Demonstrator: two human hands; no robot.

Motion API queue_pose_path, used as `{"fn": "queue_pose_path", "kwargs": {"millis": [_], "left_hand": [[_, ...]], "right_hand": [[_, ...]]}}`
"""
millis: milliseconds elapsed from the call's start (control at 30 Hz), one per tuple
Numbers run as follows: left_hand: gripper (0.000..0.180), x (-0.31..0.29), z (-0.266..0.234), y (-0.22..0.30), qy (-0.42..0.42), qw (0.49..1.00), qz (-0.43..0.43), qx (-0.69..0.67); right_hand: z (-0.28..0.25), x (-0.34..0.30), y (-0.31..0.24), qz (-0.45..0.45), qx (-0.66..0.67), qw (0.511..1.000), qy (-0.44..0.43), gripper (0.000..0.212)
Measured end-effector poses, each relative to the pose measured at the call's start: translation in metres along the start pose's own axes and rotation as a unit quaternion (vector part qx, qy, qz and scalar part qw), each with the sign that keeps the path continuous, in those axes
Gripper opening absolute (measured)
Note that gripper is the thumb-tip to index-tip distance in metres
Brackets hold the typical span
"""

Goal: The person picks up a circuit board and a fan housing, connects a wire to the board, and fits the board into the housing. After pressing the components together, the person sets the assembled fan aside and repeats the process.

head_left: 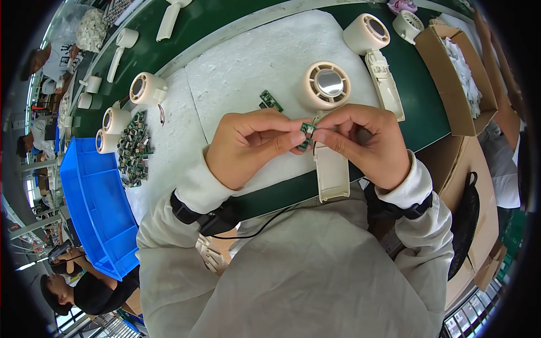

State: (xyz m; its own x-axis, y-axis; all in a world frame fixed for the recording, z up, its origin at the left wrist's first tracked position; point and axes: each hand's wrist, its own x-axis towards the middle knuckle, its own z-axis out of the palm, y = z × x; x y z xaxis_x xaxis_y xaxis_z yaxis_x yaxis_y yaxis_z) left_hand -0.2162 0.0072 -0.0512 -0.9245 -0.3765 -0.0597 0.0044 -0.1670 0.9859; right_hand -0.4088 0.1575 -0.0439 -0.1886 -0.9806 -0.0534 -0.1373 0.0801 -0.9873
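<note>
Between thumb and fingers, my left hand (248, 143) pinches a small green circuit board (306, 135). My right hand (363, 141) is closed in a pinch at the board's right edge, where thin wires show; the wire ends are hidden by my fingertips. Just beyond my hands stands a cream handheld fan (324, 85) with a shiny round centre. Its open handle shell (332, 173) extends toward me below my right hand. Another green circuit board (271, 101) lies on the white foam sheet (242, 62), past my left hand.
A pile of circuit boards (135, 149) lies at the left, beside a blue bin (101, 208). More fan heads (147, 88) stand behind it. At the right are a fan with an open handle (385, 84) and a cardboard box (451, 84) of white pieces. People work at the far left.
</note>
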Motion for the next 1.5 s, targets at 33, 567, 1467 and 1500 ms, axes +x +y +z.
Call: {"fn": "queue_pose_path", "kwargs": {"millis": [33, 567, 1467, 1500], "left_hand": [[0.022, -0.001, 0.001, -0.001, 0.001, 1.0, -0.001, -0.002], [0.027, 0.002, 0.006, -0.001, 0.048, 0.998, -0.02, -0.021], [0.03, 0.001, 0.011, 0.004, 0.063, 0.939, 0.184, 0.284], [0.03, 0.002, 0.012, 0.003, 0.061, 0.939, 0.184, 0.285]], "right_hand": [[0.002, -0.001, -0.001, -0.011, -0.038, 0.999, 0.019, 0.012], [0.006, 0.002, 0.0, -0.231, -0.192, 0.953, 0.04, 0.019], [0.007, 0.0, -0.002, -0.267, -0.326, 0.897, 0.135, 0.015], [0.007, 0.0, -0.002, -0.261, -0.309, 0.903, 0.143, 0.015]]}}
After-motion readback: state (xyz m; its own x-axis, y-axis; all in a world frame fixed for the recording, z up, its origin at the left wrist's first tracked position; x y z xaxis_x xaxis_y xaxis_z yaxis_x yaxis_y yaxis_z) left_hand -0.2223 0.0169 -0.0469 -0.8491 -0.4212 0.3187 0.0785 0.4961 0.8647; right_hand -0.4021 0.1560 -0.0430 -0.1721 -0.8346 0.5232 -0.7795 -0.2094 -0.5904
